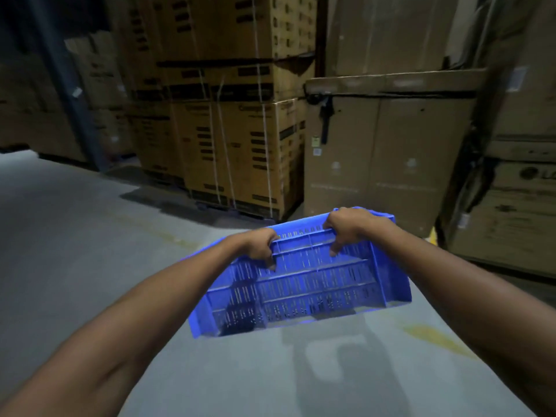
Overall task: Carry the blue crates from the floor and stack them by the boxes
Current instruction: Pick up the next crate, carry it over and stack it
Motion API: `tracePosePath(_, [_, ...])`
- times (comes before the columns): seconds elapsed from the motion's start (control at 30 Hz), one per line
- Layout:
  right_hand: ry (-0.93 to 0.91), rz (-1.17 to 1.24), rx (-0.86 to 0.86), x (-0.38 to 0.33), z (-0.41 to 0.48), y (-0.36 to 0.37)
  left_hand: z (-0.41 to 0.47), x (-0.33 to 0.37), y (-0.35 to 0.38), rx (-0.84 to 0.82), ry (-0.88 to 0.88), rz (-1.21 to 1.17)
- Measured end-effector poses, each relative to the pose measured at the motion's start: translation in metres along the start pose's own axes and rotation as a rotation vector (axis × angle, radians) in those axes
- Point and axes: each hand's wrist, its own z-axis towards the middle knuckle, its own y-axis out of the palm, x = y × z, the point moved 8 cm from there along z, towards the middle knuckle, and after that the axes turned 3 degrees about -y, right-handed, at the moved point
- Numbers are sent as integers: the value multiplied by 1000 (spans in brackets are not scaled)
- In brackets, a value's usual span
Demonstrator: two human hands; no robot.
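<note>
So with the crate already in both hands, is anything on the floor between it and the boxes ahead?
Nothing visible. Both the left hand and right hand grip the blue crate, held off the ground, and the grey floor up to the stacked cardboard boxes looks bare.

A warehouse: strapped cardboard boxes (228, 121) stacked on concrete floor (75, 251).

Blue crate (304, 278) off the floor (75, 251), gripped by left hand (261, 245) and right hand (346, 227), slatted wall hanging below the fingers (272, 264); cardboard boxes (240, 130) beyond.
</note>
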Motion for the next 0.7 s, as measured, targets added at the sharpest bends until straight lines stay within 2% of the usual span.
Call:
tracePosePath(0.23, [220,122,-154,74,64,37,127,11,-29,4,116,179])
tracePosePath(0.47, [367,183,52,140,150,30,241,-20,-77,55,185,327])
tracePosePath(0.7, [361,49,224,200,232,3,352,-29,-114,109,248,396])
